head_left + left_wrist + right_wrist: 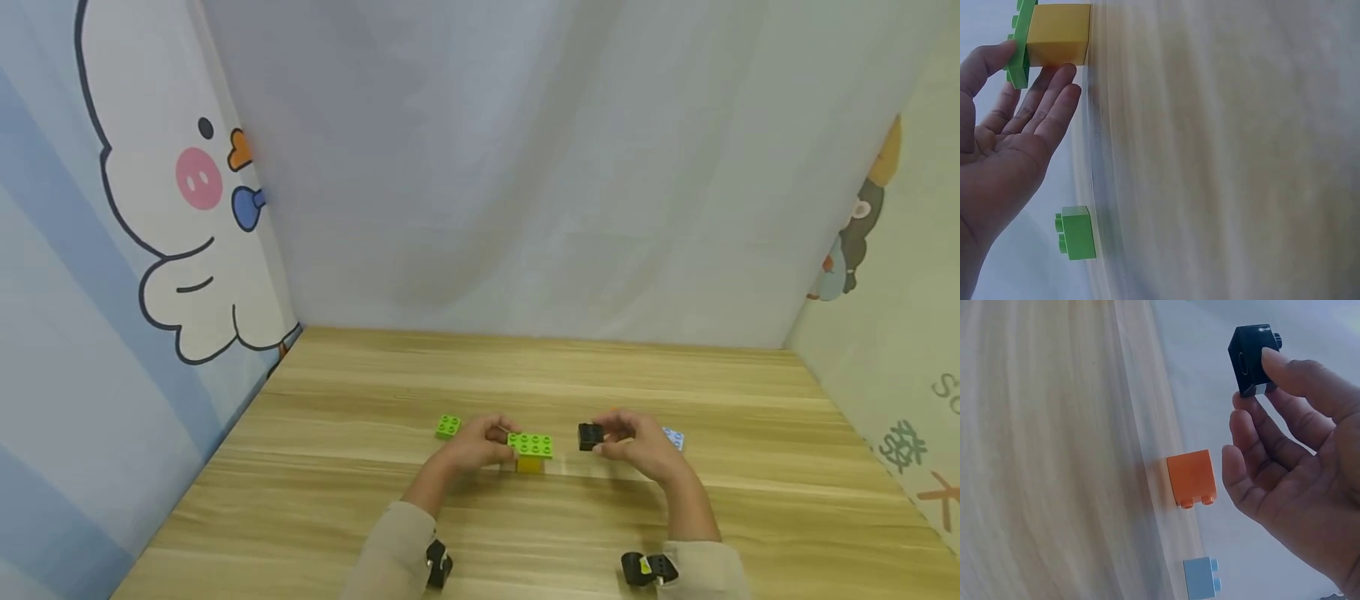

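My left hand (474, 447) holds the left end of a long light-green brick (531, 442) with rows of studs. This green piece lies across the top of a yellow brick (530, 465). In the left wrist view the thumb presses the green edge, and the other fingers reach under it beside the yellow brick (1059, 37). My right hand (639, 445) pinches a small black brick (590, 437) between thumb and fingers, to the right of the green-and-yellow stack and apart from it. The black brick (1252, 357) is held tilted, a stud showing at one side.
Left of my left hand sits a small green brick (448, 427) on the wooden table (540, 550). An orange brick (1191, 478) and a light blue brick (1200, 579) rest near my right hand. Pale curtains (525, 167) stand behind and at both sides.
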Tool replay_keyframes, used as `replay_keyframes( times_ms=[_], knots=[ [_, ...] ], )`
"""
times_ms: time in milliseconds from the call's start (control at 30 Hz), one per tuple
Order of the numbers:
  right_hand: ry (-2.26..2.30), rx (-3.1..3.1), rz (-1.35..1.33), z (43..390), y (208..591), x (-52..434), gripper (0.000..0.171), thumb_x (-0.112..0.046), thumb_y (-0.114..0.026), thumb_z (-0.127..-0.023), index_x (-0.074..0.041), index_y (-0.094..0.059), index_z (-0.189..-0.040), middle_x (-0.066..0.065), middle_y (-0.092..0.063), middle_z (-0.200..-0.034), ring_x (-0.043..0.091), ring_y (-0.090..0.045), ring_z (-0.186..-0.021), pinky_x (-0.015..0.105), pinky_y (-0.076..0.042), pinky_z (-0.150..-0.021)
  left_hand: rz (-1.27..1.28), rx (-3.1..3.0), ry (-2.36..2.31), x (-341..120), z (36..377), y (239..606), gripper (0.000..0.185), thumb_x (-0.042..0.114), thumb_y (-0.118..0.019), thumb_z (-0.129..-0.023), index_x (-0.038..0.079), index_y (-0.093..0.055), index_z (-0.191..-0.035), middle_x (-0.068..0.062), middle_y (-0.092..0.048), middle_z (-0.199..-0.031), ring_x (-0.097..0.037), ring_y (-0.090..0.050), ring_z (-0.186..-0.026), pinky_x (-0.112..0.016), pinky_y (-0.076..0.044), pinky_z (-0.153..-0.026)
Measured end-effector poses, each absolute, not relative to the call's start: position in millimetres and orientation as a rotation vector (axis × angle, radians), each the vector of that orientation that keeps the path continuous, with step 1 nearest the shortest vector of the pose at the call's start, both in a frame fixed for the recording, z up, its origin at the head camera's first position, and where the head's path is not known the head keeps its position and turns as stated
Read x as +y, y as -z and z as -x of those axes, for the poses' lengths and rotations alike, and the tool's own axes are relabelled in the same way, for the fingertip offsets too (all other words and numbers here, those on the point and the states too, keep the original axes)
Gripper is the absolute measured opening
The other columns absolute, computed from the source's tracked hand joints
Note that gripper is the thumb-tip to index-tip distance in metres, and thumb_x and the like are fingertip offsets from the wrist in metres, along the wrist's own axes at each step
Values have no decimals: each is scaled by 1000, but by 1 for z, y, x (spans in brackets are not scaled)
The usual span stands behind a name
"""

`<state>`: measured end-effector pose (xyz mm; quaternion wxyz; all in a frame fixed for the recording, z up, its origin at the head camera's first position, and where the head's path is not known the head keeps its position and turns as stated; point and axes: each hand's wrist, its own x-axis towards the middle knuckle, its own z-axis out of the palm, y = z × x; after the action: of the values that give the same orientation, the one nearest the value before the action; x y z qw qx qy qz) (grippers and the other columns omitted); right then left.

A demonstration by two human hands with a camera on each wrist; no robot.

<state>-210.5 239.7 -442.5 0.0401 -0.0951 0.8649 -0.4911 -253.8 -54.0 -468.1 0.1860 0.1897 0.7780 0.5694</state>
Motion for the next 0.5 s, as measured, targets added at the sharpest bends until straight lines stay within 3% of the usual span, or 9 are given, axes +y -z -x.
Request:
replay_keyframes(
  times_ms=[500],
  knots=[
    [1532,2654,348,214,444,220,39,-5,-75,-89,8,-63,-124,17,-68,-114,25,-60,-98,36,-50,-82,-544,2209,-1561,-57,255,464,34,-1,-71,-90,-5,-62,-123,-16,-71,-109,-17,-66,-96,-30,-55,-83]
  ],
)
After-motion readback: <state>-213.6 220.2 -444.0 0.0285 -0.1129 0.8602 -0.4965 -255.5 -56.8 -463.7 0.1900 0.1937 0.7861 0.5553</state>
